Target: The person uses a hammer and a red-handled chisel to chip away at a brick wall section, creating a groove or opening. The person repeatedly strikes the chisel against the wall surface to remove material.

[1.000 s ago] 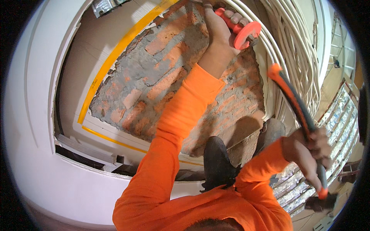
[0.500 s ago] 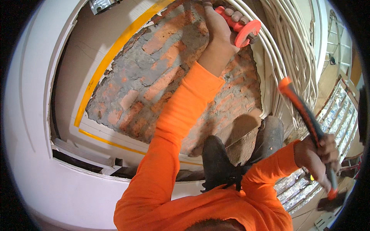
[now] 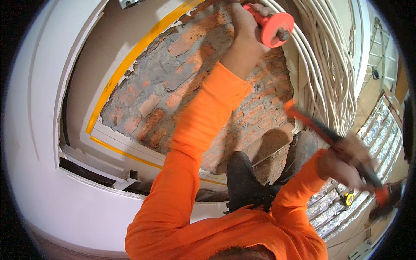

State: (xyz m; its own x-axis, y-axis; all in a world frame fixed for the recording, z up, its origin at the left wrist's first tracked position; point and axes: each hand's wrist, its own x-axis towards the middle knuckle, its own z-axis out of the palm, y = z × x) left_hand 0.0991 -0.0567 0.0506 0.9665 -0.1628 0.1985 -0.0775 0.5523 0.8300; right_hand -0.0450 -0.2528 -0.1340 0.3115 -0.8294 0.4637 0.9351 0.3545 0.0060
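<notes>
Up at the top of the view, my left hand (image 3: 248, 41) is wrapped round the red grip of a chisel (image 3: 276, 34). Its round hand guard and metal striking end face back toward me, while the blade end is out of sight. Over on the right, my right hand (image 3: 346, 162) grips a hammer (image 3: 315, 123) by its black and orange handle. The hammer's dark head (image 3: 387, 201), blurred, is at the lower right, well apart from the chisel. Rough brick and grey mortar (image 3: 173, 93) lie exposed behind my left arm.
Yellow tape (image 3: 123, 71) borders the exposed brick. A thick bundle of white cables (image 3: 331, 65) hangs along its right side. A tape measure (image 3: 348, 198) rests near silvery slatted panels (image 3: 323, 214). A ladder (image 3: 383, 56) stands at the far right.
The hammer has swung, its handle end moving left and its head shifting up and right. My right hand moved slightly left. The chisel's guard has turned more toward me.
</notes>
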